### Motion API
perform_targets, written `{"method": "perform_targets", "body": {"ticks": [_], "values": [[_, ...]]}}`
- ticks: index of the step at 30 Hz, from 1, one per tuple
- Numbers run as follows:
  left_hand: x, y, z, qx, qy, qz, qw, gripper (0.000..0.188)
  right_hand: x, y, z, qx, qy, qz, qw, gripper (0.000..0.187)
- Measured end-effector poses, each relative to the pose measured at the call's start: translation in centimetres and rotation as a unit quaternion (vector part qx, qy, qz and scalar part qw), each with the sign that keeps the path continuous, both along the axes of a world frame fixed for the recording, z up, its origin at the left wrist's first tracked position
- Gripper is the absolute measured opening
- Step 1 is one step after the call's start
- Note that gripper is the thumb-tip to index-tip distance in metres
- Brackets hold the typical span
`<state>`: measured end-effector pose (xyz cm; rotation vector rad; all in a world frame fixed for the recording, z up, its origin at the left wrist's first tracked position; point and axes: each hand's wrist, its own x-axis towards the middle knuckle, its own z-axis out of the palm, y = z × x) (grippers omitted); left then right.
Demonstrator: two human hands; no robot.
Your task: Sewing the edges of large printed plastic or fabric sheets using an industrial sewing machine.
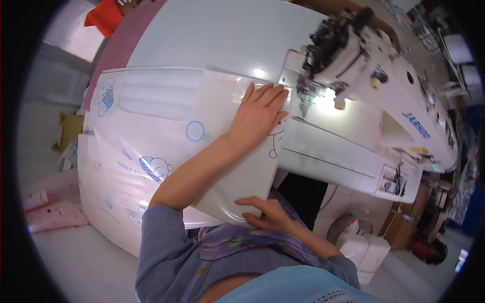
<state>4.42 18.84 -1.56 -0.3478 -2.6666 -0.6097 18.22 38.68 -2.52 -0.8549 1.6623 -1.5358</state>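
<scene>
A large glossy white plastic sheet (222, 177) with blue cartoon animals lies across the sewing table and drapes toward my lap. It has a clear window panel (161, 93) in its upper part. My left hand (260, 113) lies flat on the sheet's right edge, fingers stretched toward the needle area. Lower down, my right hand (273, 216) is at the sheet's near right edge, thumb and one finger on top and the other fingers hidden. The sewing machine (374, 76) stands to the right, its lamp lit beside the presser foot (305, 103).
A tray of small tools (394, 179) sits at the machine bed's right end. Below are a round basket-like container (348, 227), a white bundle (366, 252) and cardboard boxes (404, 219). Pink printed material (55, 217) lies at the left; orange cloth (104, 17) is at the far left.
</scene>
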Motion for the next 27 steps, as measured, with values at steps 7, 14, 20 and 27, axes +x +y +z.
{"method": "perform_targets", "body": {"ticks": [7, 14, 20, 27], "values": [[-0.9, 2.6, -0.2, -0.039, -0.007, -0.019, 0.999, 0.049, 1.1, 1.9, 0.9, 0.028, -0.009, -0.072, 0.997, 0.048], [-2.2, 3.1, -0.5, -0.063, -0.001, -0.014, 0.998, 0.043, 0.9, 2.4, 1.4, 0.080, -0.056, -0.110, 0.989, 0.056], [-2.4, 2.9, -0.5, -0.063, 0.003, -0.024, 0.998, 0.035, 2.7, 2.9, -0.7, 0.043, -0.020, -0.089, 0.995, 0.068], [-2.5, 1.7, 0.4, 0.041, -0.048, -0.084, 0.994, 0.026, 2.8, 2.4, 0.0, 0.075, -0.079, -0.104, 0.989, 0.053]]}}
